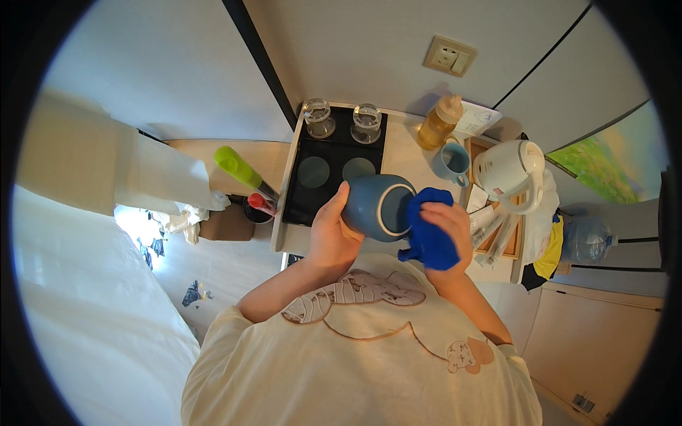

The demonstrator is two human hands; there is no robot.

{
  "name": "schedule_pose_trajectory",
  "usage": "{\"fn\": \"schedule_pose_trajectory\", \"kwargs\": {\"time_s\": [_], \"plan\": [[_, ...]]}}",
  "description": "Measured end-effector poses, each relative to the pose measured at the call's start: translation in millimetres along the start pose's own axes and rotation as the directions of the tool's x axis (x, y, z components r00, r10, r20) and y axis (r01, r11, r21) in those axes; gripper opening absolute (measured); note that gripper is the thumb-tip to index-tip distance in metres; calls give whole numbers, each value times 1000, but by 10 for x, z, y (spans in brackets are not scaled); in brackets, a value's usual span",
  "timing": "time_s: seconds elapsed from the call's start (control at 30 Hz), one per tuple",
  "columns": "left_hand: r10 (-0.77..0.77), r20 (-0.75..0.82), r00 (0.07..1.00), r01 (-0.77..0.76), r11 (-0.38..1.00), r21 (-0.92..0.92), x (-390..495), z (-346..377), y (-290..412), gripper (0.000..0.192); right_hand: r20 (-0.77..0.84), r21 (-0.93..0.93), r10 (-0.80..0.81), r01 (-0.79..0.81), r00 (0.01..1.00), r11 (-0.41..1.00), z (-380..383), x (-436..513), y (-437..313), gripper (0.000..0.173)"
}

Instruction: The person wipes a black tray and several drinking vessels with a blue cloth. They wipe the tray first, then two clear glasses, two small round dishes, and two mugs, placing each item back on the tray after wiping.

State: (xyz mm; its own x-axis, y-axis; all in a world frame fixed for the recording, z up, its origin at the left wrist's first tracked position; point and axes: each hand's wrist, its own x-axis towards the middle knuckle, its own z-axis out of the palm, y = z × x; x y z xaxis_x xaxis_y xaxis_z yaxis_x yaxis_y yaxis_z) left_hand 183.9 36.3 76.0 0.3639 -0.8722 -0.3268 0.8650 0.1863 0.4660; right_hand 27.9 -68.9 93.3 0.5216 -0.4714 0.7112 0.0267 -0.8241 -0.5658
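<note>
Tilted on its side above the counter is a blue ceramic vessel (367, 207), its pale-ringed base facing right; its mouth is hidden. My left hand (335, 229) grips it from the left, thumb on top. My right hand (450, 234) holds a bunched blue cloth (434, 234) close against the base side. Beyond the vessel lies a black tray (341, 152) with round recesses, where two upturned clear glasses (319, 120) stand at the back. To the right stands a light blue mug (451, 161), behind it a bottle of amber liquid (434, 128).
A white electric kettle (506, 168) stands at the right by a wooden tray (514, 234) with wrapped packets. Left of the counter, a green-topped object (237, 166) and a red-topped one (261, 202) stick up from a dark container. A large clear water bottle (586, 239) is at far right.
</note>
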Motion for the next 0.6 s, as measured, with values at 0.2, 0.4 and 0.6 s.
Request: {"fn": "schedule_pose_trajectory", "kwargs": {"time_s": [0.2, 0.4, 0.6], "plan": [[-43, 14, 999, 45, 984, -173, -63, 80, -57, 38, 191, 570, 588, -576, 786, 586, 65, -290, 82, 38], [-8, 41, 999, 17, 971, -239, -87, 90, -152, 39, 48, 240, 273, -276, 961, 931, 40, -338, 150, 39], [198, 90, 976, -209, 970, 128, -62, 137, -294, 42, 92, 319, 351, -361, 932, 876, -213, -156, 250, 26]]}}
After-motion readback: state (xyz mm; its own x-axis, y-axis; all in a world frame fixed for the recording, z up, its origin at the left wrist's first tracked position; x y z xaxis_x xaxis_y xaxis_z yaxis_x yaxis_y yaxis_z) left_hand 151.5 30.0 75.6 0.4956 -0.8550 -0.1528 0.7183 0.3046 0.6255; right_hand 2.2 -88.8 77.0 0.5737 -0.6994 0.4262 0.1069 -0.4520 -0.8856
